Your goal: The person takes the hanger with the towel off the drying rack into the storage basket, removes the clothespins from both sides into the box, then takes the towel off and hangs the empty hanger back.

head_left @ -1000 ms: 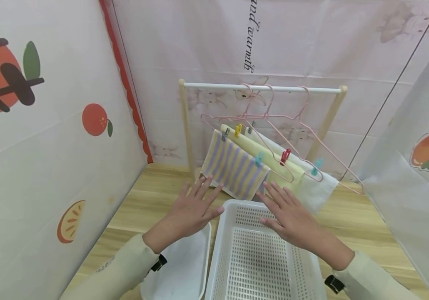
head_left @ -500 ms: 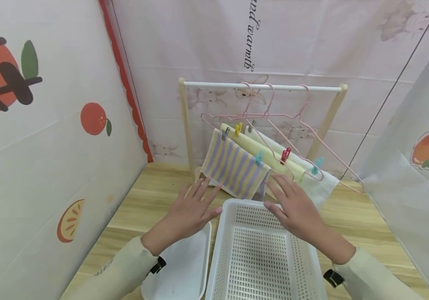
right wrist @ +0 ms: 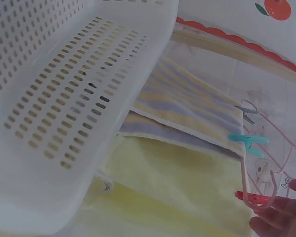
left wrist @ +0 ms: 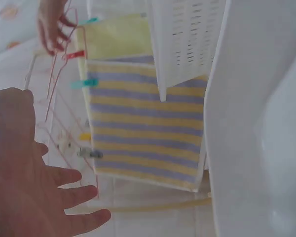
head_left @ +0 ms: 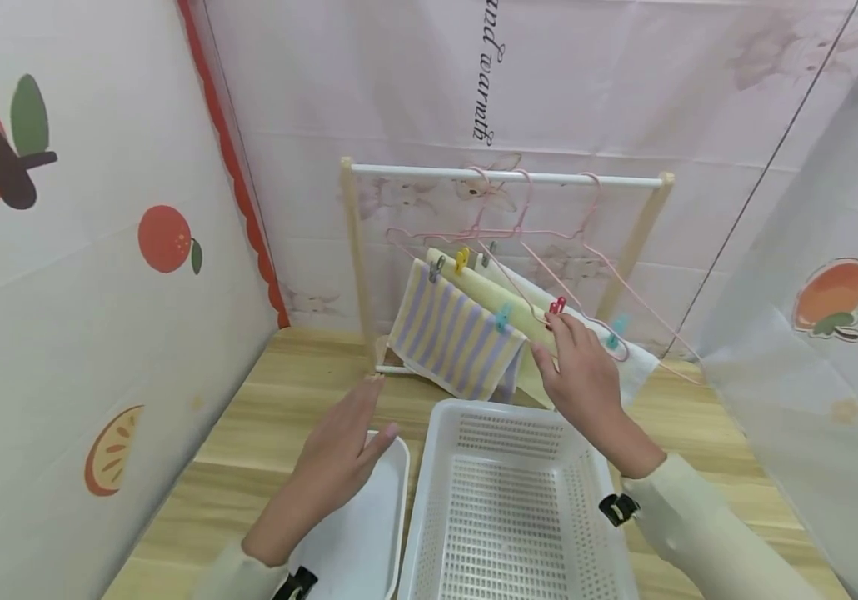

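Three cloths hang by clothespins from pink hangers (head_left: 505,272) on a rack (head_left: 429,172). The front one is a yellow-and-purple striped towel (head_left: 450,333). A pale yellow towel (head_left: 483,293) hangs behind it, then a white towel (head_left: 640,371). My right hand (head_left: 586,379) has its fingertips at the red clothespin (head_left: 557,305) on the yellow towel; in the right wrist view its loosely bent fingers (right wrist: 274,222) lie beside the red clothespin (right wrist: 255,198), and contact is unclear. Over a white tray (head_left: 350,533), my left hand (head_left: 335,450) holds nothing, fingers extended.
A white perforated basket (head_left: 436,467) stands in front of the rack, right of the tray, on a wooden table (head_left: 309,358). Teal clothespins (head_left: 503,317), a yellow clothespin (head_left: 462,260) and grey clothespins (head_left: 436,268) hold the cloths. Printed cloth walls (head_left: 122,333) surround the table.
My right hand has moved up to the red clothespin. My left hand has drawn back toward the lower left, its fingers closer together. The head view has shifted slightly right.
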